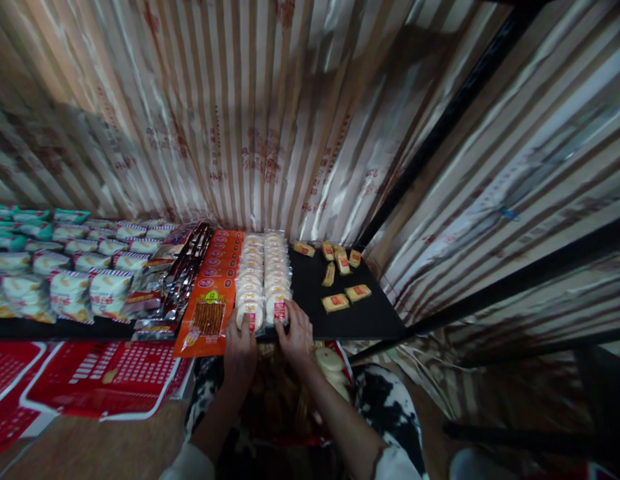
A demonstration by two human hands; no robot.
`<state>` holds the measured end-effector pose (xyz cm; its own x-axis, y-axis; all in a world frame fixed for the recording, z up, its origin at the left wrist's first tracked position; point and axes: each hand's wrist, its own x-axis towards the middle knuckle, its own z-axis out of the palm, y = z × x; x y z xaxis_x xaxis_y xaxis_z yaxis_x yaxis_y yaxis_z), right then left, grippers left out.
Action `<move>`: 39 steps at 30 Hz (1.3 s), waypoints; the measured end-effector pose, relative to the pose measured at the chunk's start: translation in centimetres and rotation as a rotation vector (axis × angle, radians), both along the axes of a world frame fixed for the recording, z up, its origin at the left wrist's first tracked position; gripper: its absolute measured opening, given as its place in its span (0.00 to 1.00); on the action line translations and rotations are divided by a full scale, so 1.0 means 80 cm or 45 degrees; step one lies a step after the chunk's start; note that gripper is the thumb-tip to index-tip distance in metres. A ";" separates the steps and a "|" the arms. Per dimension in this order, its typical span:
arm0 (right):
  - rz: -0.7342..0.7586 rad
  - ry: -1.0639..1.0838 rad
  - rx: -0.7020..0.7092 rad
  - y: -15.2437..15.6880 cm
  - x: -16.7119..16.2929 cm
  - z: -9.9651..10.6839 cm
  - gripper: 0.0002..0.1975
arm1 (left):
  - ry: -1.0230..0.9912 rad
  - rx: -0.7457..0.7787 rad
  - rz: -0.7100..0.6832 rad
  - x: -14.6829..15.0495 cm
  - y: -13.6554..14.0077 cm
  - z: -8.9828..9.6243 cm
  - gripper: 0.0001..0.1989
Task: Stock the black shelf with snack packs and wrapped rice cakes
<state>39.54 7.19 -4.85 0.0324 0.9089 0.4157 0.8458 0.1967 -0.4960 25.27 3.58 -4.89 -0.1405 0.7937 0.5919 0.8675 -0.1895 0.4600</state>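
Note:
Two rows of round white crackers in clear wrappers run front to back on a black shelf (350, 323). My left hand (240, 340) has its thumb and fingers round the front cracker packet of the left row (251, 308), near the shelf's front edge. At the front of the right row (277, 303), my right hand (296, 332) grips the end cracker packet in the same way. Both front packets bear red labels. Left of my left hand lies an orange snack bag (208, 293) with sticks pictured on it. The undersides of both packets are hidden.
Several small yellow packets (335, 303) lie scattered on the shelf's right side. Further left stand dark shiny packets (175, 273) and rows of white bags (110, 290). Red baskets (110, 373) are below. A black post (440, 133) slants up at the right, before striped sheeting.

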 end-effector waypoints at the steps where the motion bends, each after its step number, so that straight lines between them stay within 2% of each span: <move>1: 0.019 0.033 0.019 -0.001 0.002 0.001 0.23 | 0.011 -0.005 -0.003 -0.001 -0.002 0.001 0.17; 6: 0.071 0.253 0.148 -0.019 0.021 0.001 0.19 | 0.059 -0.046 -0.003 0.002 -0.024 0.008 0.17; 10: 0.010 0.293 0.151 -0.055 0.050 -0.014 0.16 | 0.083 -0.101 -0.196 0.013 -0.053 -0.001 0.13; 13: -0.095 0.180 0.009 -0.081 0.084 -0.030 0.13 | 0.088 -0.200 -0.369 0.028 -0.075 -0.016 0.13; 18: -0.125 -0.093 -0.291 -0.094 0.135 -0.044 0.15 | 0.083 -0.557 -0.563 0.066 -0.095 -0.023 0.13; 21: -0.060 -0.261 -0.455 -0.090 0.146 -0.046 0.17 | 0.077 -0.679 -0.671 0.090 -0.101 -0.020 0.13; 25: -0.068 -0.353 -0.615 -0.092 0.144 -0.049 0.14 | 0.098 -0.712 -0.706 0.112 -0.112 -0.019 0.15; 29: -0.071 -0.329 -0.598 -0.098 0.141 -0.051 0.18 | 0.126 -0.801 -0.706 0.120 -0.123 -0.015 0.19; 32: -0.034 -0.311 -0.548 -0.099 0.142 -0.051 0.16 | 0.149 -0.887 -0.710 0.124 -0.128 -0.011 0.20; 39: 0.068 -0.124 -0.332 -0.101 0.141 -0.041 0.18 | 0.106 -0.915 -0.701 0.127 -0.132 -0.007 0.17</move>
